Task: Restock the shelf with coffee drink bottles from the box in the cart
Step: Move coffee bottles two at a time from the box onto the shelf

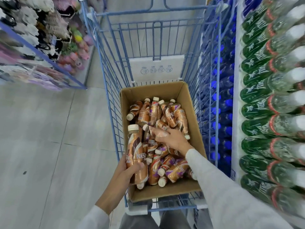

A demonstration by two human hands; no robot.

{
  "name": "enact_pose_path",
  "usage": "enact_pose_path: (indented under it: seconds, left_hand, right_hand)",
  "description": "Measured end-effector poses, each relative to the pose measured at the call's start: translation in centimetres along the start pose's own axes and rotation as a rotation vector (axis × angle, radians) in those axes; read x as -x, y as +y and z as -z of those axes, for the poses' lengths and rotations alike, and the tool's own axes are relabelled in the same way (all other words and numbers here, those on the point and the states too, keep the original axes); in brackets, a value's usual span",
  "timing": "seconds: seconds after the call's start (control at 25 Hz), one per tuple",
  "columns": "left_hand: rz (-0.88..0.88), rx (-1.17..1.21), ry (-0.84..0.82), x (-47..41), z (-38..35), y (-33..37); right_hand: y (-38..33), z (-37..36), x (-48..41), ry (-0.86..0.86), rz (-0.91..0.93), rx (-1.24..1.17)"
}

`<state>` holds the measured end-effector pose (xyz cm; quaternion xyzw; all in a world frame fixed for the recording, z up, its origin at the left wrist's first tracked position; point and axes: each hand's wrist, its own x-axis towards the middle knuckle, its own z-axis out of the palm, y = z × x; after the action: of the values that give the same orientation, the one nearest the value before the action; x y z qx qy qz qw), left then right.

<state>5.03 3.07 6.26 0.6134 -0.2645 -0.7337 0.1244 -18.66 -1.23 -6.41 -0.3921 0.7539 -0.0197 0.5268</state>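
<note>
A likely slippery coffee bottle (135, 146) is held round its middle by the left hand (126, 170); the right hand (171, 139) is spread open.

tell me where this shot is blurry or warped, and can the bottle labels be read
Head view: sharp in the middle, the label readable on the held bottle in the left hand; head view's edges smear, blurring the green bottles at right and hanging goods at left; its wide lens splays the cart bars.
</note>
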Motion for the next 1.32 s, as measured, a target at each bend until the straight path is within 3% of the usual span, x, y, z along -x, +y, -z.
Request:
enact_pose_path:
  seconds: [0.2,0.48,0.72,1.04,1.32]
  left_hand:
    - [-0.092,-0.124,-0.186,1.2,-3.5,3.8]
    - [-0.253,-0.379,-0.428,5.8,-12.2,6.1]
    - [-0.364,-0.505,-0.709,14.9,-21.6,3.4]
    - [-0.477,-0.585,-1.096,30.6,-32.6,-4.4]
    - [-0.668,-0.609,-1.437,42.6,-41.1,-8.9]
  right_hand:
    - [1.8,1.1,14.8,0.167,-0.021,-0.741]
    - [4.5,3.9,29.4,0.569,0.012,-1.174]
    - [9.2,4.2,43.5,0.912,0.101,-1.311]
    - [15.7,0.7,63.5,1.434,0.172,-1.273]
    - [19.2,-0.9,75.3,1.806,0.152,-1.153]
